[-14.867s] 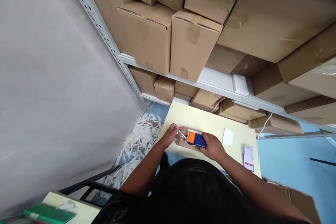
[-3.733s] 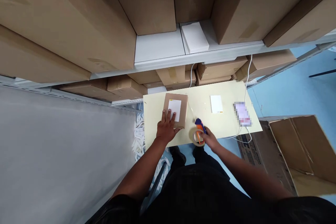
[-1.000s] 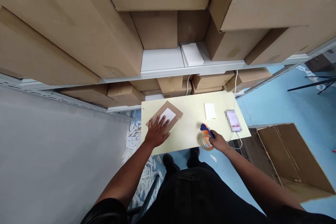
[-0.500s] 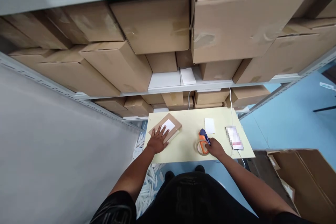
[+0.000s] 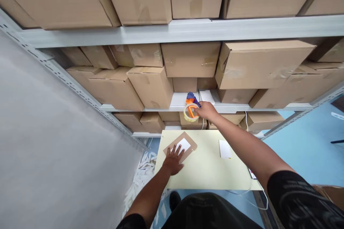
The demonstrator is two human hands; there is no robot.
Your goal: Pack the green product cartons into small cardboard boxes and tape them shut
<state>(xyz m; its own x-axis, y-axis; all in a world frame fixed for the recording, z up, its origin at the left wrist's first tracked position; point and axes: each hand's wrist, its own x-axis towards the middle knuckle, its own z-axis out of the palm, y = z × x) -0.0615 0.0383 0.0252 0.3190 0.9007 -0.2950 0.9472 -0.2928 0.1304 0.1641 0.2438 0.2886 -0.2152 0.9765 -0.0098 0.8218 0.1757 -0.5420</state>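
My left hand [image 5: 173, 161] lies flat with fingers spread on a small cardboard box [image 5: 191, 140] at the left of the pale yellow table [image 5: 206, 171]. A white label [image 5: 185, 144] on the box's top is partly covered by my fingers. My right hand [image 5: 206, 111] is closed around the handle of an orange and blue tape dispenser [image 5: 190, 101], fitted with a roll of clear tape [image 5: 187, 115]. The dispenser is raised in front of the middle shelf's edge, beyond the table's far side.
Cardboard boxes [image 5: 192, 57] fill the shelves behind the table. White paper [image 5: 206, 97] lies on the middle shelf, and a white sheet [image 5: 224, 149] on the table's right. White scraps [image 5: 139, 179] litter the floor at left. A white cable [image 5: 266, 200] hangs by the table's right corner.
My right hand has lifted the tape dispenser off the table, forward and to the left, up to the shelf edge. My left hand stays on the box. The view has tilted upward.
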